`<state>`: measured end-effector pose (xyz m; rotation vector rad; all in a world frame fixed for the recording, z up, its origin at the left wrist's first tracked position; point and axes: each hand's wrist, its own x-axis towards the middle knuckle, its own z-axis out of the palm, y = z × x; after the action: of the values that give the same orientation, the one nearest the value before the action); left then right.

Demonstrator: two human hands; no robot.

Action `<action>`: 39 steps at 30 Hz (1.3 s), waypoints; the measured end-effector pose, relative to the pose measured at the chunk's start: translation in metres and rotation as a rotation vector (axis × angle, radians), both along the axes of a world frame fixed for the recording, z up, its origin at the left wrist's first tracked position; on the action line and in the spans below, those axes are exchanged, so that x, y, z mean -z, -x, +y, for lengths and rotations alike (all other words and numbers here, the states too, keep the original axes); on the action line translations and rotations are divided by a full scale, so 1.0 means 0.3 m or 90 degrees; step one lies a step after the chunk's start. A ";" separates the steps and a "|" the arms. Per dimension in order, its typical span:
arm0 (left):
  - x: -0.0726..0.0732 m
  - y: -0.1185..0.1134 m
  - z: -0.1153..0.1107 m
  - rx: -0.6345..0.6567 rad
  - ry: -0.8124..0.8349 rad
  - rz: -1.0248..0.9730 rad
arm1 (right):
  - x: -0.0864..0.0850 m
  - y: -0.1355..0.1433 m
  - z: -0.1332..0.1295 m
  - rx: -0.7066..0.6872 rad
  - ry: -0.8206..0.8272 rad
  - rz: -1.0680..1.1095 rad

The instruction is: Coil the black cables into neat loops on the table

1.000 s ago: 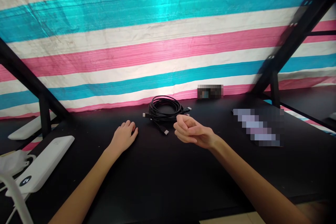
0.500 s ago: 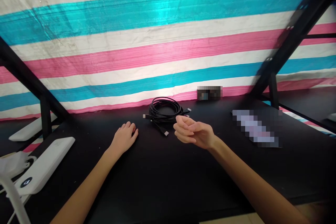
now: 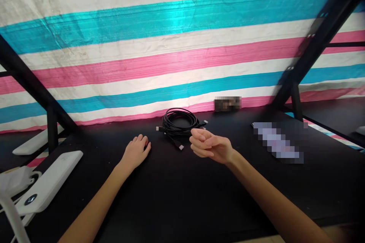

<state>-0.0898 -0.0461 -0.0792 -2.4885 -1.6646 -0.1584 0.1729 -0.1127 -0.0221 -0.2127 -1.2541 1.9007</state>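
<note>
The cable [image 3: 178,131] looks plastic, the sheeting [image 3: 171,55] glossy, the tabletop [image 3: 171,193] matt.

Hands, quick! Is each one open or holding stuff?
Left hand: open, palm down on black tabletop.
Right hand: loosely curled, partly open, nothing visible inside.

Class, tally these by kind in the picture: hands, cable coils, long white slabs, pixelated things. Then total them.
Hands: 2
Black cable coil: 1
Long white slabs: 2
Pixelated things: 2
Total: 7
</note>
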 end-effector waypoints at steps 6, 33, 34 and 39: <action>-0.009 -0.003 -0.004 -0.005 0.008 0.001 | 0.000 -0.001 0.000 0.003 0.005 -0.004; -0.007 -0.003 -0.005 -0.007 0.001 0.008 | 0.002 -0.004 0.012 -0.037 0.075 0.049; -0.007 -0.003 -0.005 -0.008 0.001 0.009 | 0.003 -0.004 0.012 -0.037 0.078 0.051; -0.004 -0.003 -0.004 -0.011 -0.001 0.012 | 0.006 -0.009 0.015 -0.032 0.094 0.068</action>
<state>-0.0889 -0.0473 -0.0780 -2.4655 -1.6782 -0.1347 0.1756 -0.1083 -0.0240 -0.1561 -1.0589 2.0220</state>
